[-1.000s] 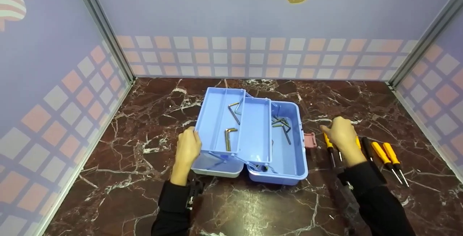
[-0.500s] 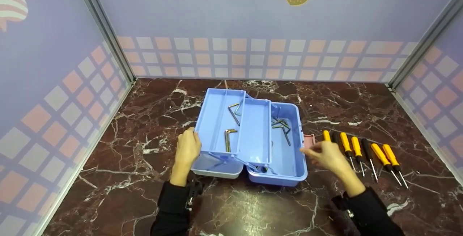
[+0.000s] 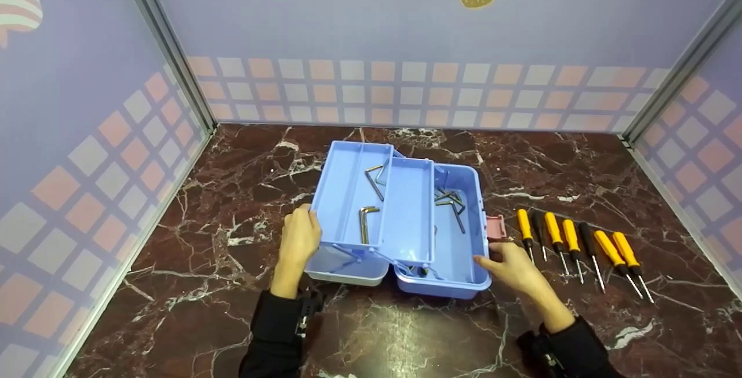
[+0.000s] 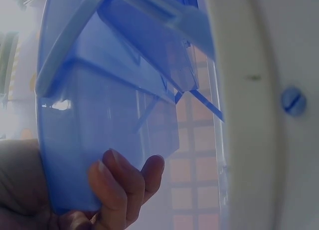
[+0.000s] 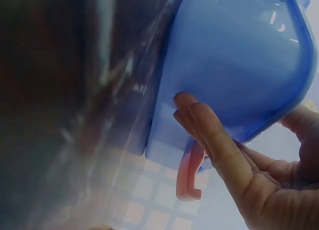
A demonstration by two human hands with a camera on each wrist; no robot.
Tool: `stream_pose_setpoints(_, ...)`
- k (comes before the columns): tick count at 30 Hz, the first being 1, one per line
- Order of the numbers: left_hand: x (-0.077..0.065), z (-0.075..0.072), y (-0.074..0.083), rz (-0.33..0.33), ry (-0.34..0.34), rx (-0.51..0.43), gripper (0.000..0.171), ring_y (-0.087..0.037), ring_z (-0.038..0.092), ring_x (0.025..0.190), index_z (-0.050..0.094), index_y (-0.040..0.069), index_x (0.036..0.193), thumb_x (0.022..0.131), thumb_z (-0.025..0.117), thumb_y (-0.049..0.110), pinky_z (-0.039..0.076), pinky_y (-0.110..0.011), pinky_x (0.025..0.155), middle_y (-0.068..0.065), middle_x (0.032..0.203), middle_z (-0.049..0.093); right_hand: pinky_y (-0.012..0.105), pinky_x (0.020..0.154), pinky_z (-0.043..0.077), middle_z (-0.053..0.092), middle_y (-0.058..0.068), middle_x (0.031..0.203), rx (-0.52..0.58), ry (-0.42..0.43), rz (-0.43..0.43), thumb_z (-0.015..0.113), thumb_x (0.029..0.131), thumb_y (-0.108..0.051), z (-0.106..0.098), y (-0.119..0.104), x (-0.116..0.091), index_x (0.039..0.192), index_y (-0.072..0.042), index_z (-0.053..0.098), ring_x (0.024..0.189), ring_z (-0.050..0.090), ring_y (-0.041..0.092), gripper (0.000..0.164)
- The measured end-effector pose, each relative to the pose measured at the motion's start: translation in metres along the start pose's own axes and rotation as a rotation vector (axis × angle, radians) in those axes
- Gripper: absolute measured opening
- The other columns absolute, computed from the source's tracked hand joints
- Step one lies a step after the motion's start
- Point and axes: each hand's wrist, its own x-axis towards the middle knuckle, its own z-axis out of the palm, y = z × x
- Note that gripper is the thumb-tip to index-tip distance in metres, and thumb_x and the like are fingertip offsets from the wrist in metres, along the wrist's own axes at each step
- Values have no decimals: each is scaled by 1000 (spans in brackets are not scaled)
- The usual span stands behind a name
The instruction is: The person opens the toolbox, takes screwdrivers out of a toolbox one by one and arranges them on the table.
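Note:
A light blue toolbox [image 3: 482, 273] stands open at mid-table in the head view, its stepped trays spread to the left. My left hand [image 3: 298, 239] grips the near left side of the top tray [image 3: 333, 192]; the left wrist view shows its fingers [image 4: 122, 185] curled against the tray's underside. With thumb over the rim and fingers against the outer wall, my right hand [image 3: 516, 268] holds the box's right side. A pink latch [image 5: 188, 177] hangs just beside those fingers in the right wrist view. Brass-coloured hex keys [image 3: 364, 226] lie in the top tray, several more hex keys [image 3: 458, 218] in the bottom compartment.
To the right of the box lies a row of several screwdrivers [image 3: 571, 236], mostly yellow-handled, some black. The dark red marbled table [image 3: 220, 285] is bounded by patterned panels [image 3: 406, 36] at the back and both sides.
My right hand has come from the screwdrivers leftward to the toolbox's right wall and now holds it, leaving the screwdriver row in view. My left hand keeps its grip on the tray.

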Motion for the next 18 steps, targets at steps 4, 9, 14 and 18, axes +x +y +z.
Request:
stream_pose_setpoints(4, 0, 0, 1, 10, 11, 1, 23, -45, 59, 82, 57, -13, 101, 90, 44, 3, 47, -51, 67, -31, 92, 60, 26, 58, 47, 67, 15, 78, 11, 9, -7, 61, 82, -8, 1, 0, -1, 92, 9, 65, 66, 59, 17, 19)
stream_pose_setpoints(9, -1, 1, 1, 0, 13, -1, 22, -45, 58, 83, 58, -11, 99, 90, 44, 4, 46, -52, 67, -30, 92, 60, 26, 57, 47, 67, 13, 75, -12, 26, -1, 61, 80, -5, 2, 1, -1, 90, 7, 65, 64, 59, 16, 16)
stream_pose_setpoints(14, -1, 0, 0, 6, 6, -9, 22, -44, 59, 82, 58, -11, 98, 90, 44, 3, 46, -52, 67, -30, 90, 60, 27, 56, 46, 66, 10, 70, -25, 28, -2, 60, 79, -5, 3, 2, -1, 86, 5, 66, 61, 57, 14, 14)
stream_pose_setpoints(18, 1, -4, -4, 62, -21, -74, 22, -38, 60, 74, 60, -9, 89, 92, 44, 7, 46, -48, 65, -24, 77, 61, 25, 55, 44, 65, 7, 66, -32, 32, 7, 59, 79, -6, 4, 2, -1, 82, 2, 66, 59, 54, 12, 11)
